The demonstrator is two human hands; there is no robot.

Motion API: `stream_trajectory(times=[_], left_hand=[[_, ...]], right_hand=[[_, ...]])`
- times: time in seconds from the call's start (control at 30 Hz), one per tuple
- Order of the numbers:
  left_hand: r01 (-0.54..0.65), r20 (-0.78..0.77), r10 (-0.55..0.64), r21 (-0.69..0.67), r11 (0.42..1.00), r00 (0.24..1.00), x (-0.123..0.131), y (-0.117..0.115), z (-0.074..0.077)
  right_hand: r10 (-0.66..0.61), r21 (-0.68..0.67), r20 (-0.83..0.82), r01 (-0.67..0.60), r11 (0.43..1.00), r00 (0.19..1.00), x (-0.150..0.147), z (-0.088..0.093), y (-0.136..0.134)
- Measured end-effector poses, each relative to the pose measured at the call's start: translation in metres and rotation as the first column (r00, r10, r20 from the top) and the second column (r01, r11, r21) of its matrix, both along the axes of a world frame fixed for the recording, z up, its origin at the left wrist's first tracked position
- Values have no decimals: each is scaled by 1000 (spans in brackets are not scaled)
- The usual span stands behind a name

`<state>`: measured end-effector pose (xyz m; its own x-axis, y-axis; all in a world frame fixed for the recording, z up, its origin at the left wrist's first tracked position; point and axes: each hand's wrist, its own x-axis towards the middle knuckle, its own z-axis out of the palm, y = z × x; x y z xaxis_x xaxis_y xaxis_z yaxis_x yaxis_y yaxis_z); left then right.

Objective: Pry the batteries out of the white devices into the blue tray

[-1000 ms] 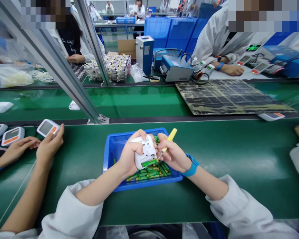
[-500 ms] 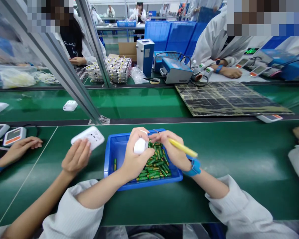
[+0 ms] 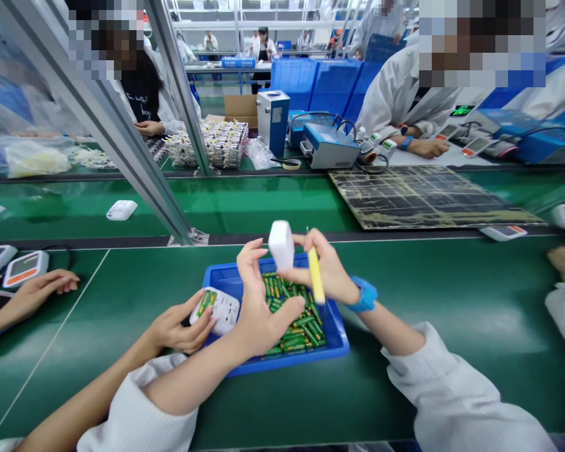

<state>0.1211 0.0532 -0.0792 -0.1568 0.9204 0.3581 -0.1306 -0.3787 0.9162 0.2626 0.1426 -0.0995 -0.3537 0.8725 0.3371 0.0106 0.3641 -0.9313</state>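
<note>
My left hand (image 3: 263, 314) is open over a blue bin (image 3: 336, 358), thumb and fingers spread around nothing. My right hand (image 3: 327, 270), with a blue band at the wrist, grips a small white plastic housing (image 3: 281, 245) between its fingers. The same hand keeps a yellow-handled tool (image 3: 316, 276) with a thin metal tip; its exact kind is unclear. Several green batteries (image 3: 306, 323) lie loose in the bin below both hands. At the bin's left side, a co-worker's hand (image 3: 183, 326) holds a white device (image 3: 223, 312) with green batteries in it.
White devices with orange strips (image 3: 26, 269) lie at the left beside another person's hand (image 3: 56, 282). Behind the table edge runs a green belt carrying a white device (image 3: 121, 210). A dark scratched board (image 3: 433, 194) and a metal post (image 3: 122, 125) stand beyond.
The white housing has passed from my left hand to my right, and my left fingers have opened. The yellow tool has swung downward. The co-worker's device has moved to the bin and now shows batteries.
</note>
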Motion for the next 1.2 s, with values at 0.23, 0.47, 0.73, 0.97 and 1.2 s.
stream_trajectory(times=[0.23, 0.47, 0.73, 0.97, 1.2], left_hand=[[127, -317, -144, -74, 989, 937, 0, -1, 2], [176, -470, -281, -256, 951, 837, -3, 6, -2], [184, -541, -287, -238, 954, 791, -2, 7, -4], [204, -770, -356, -291, 935, 530, -5, 9, -8], [-38, -838, -509, -512, 858, -198, -18, -2, 6]], right_hand=[[-647, 63, 482, 713, 699, 591, 27, -42, 134], [-629, 311, 746, 721, 620, 219, 22, -70, 182], [-682, 413, 690, 642, 646, 243, 10, -92, 188], [-807, 363, 501, 771, 524, 312, 22, -89, 186], [-829, 505, 417, 664, 551, 372, 25, -93, 166]])
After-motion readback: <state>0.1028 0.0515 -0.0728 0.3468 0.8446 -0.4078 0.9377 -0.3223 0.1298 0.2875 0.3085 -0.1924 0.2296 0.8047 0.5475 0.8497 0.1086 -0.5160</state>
